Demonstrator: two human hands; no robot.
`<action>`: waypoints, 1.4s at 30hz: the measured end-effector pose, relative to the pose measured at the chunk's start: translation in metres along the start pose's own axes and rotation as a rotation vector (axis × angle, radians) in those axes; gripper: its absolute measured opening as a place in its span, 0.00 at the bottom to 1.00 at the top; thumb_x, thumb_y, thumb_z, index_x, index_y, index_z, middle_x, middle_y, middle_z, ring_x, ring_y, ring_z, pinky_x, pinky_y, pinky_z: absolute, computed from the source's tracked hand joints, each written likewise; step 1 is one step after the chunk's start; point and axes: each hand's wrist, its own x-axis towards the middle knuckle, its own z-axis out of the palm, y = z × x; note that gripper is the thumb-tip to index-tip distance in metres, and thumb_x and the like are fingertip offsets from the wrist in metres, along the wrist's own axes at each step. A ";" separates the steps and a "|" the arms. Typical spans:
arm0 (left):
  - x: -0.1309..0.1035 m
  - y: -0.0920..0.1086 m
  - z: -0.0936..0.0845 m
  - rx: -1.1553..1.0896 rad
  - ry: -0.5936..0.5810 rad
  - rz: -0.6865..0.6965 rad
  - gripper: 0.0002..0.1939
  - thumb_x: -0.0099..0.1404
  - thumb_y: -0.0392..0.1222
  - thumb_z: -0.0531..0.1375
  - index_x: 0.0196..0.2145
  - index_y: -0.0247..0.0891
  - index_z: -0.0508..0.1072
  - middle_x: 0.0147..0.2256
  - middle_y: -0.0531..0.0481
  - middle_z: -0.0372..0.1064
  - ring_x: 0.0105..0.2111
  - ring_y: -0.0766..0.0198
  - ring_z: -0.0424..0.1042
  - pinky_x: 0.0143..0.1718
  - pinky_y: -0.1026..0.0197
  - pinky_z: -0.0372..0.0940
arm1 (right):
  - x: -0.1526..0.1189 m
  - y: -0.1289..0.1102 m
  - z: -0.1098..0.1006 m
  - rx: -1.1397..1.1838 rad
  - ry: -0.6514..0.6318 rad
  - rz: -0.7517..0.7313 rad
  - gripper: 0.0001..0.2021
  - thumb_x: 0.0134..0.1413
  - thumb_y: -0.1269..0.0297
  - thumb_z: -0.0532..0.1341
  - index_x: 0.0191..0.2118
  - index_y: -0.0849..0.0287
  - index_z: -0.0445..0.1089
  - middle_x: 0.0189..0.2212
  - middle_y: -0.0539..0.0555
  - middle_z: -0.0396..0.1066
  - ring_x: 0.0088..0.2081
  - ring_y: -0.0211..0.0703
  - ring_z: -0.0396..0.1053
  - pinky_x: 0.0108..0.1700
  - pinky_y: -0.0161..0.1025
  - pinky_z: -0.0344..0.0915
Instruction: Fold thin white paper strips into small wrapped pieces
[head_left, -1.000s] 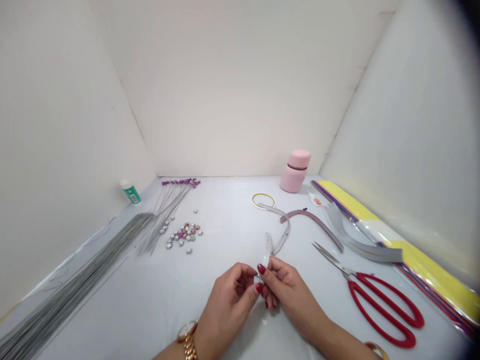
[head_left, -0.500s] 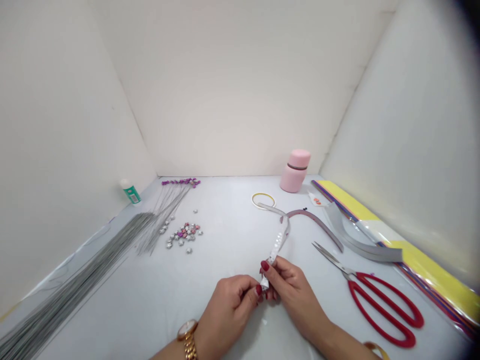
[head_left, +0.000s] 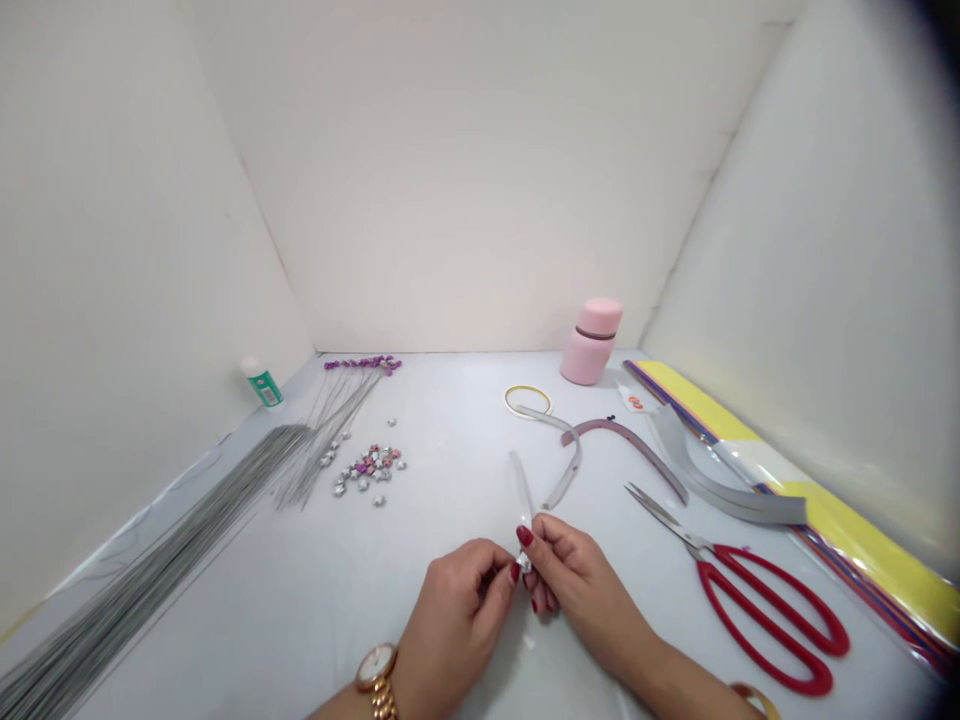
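Between my two hands is a silvery paper strip [head_left: 521, 482], its near end folded into a small knot and its free end pointing up and away over the table. My left hand [head_left: 466, 600] is closed, thumb and forefinger pinching the folded end from the left. From the right, my right hand [head_left: 574, 580] is closed too, its thumb and fingers gripping the strip just above the fold. A loose curved grey strip [head_left: 576, 450] lies beyond my right hand, beside a pinkish strip [head_left: 626, 432]. To the left is a pile of small folded paper stars [head_left: 371, 465].
Red-handled scissors [head_left: 750, 590] lie right of my right hand. Behind them are wide grey strips [head_left: 720, 492] and packaged coloured paper [head_left: 847, 540]. A pink flask [head_left: 590, 342] and tape roll [head_left: 510, 405] stand farther back. Wires [head_left: 165, 550] and a glue bottle [head_left: 262, 385] are left.
The held strip's free end has swung left, away from the loose grey strip. Its folded end looks more compact. My hands stay in nearly the same place.
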 end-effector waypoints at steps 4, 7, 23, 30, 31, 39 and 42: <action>-0.002 -0.004 0.000 0.107 0.031 0.107 0.09 0.63 0.34 0.49 0.34 0.37 0.69 0.31 0.47 0.70 0.32 0.63 0.68 0.36 0.65 0.60 | 0.000 0.003 0.000 -0.009 -0.002 0.018 0.19 0.53 0.48 0.51 0.23 0.59 0.57 0.15 0.44 0.61 0.14 0.30 0.57 0.18 0.29 0.52; -0.003 -0.005 0.000 0.175 0.010 0.190 0.12 0.63 0.33 0.48 0.32 0.36 0.71 0.30 0.46 0.70 0.31 0.63 0.68 0.36 0.64 0.60 | -0.001 0.003 0.001 -0.061 0.017 0.011 0.18 0.54 0.49 0.50 0.22 0.58 0.56 0.15 0.44 0.61 0.14 0.31 0.57 0.19 0.30 0.53; 0.015 -0.011 0.004 -0.675 -0.003 -0.361 0.08 0.52 0.40 0.61 0.24 0.31 0.70 0.19 0.53 0.66 0.21 0.69 0.64 0.26 0.66 0.59 | -0.002 0.002 -0.001 -0.192 0.046 -0.082 0.17 0.57 0.52 0.48 0.24 0.57 0.57 0.16 0.45 0.62 0.16 0.33 0.61 0.21 0.31 0.57; 0.002 -0.007 0.003 -0.240 0.068 -0.087 0.08 0.59 0.37 0.53 0.29 0.36 0.73 0.29 0.48 0.71 0.30 0.63 0.68 0.35 0.63 0.61 | -0.003 0.001 0.000 -0.235 -0.002 -0.093 0.17 0.57 0.53 0.48 0.23 0.57 0.57 0.16 0.44 0.60 0.16 0.33 0.60 0.21 0.31 0.57; 0.003 -0.007 0.002 -0.222 0.065 -0.086 0.08 0.59 0.37 0.53 0.29 0.36 0.73 0.29 0.48 0.71 0.30 0.64 0.68 0.35 0.63 0.61 | -0.002 0.001 0.000 -0.248 0.005 -0.101 0.16 0.57 0.53 0.48 0.23 0.57 0.57 0.15 0.44 0.59 0.16 0.33 0.59 0.21 0.31 0.57; 0.015 -0.008 0.003 -0.595 0.151 -0.371 0.07 0.53 0.39 0.60 0.27 0.31 0.71 0.21 0.50 0.69 0.23 0.67 0.66 0.27 0.66 0.61 | -0.002 0.002 -0.003 -0.214 -0.025 -0.130 0.15 0.58 0.56 0.49 0.26 0.58 0.61 0.17 0.45 0.61 0.19 0.34 0.61 0.24 0.31 0.57; 0.015 -0.007 0.003 -0.591 0.129 -0.352 0.08 0.53 0.40 0.61 0.27 0.30 0.72 0.22 0.49 0.70 0.23 0.67 0.67 0.26 0.66 0.61 | -0.002 0.003 -0.004 -0.193 -0.046 -0.133 0.13 0.56 0.56 0.51 0.27 0.58 0.63 0.18 0.45 0.62 0.19 0.34 0.60 0.24 0.31 0.57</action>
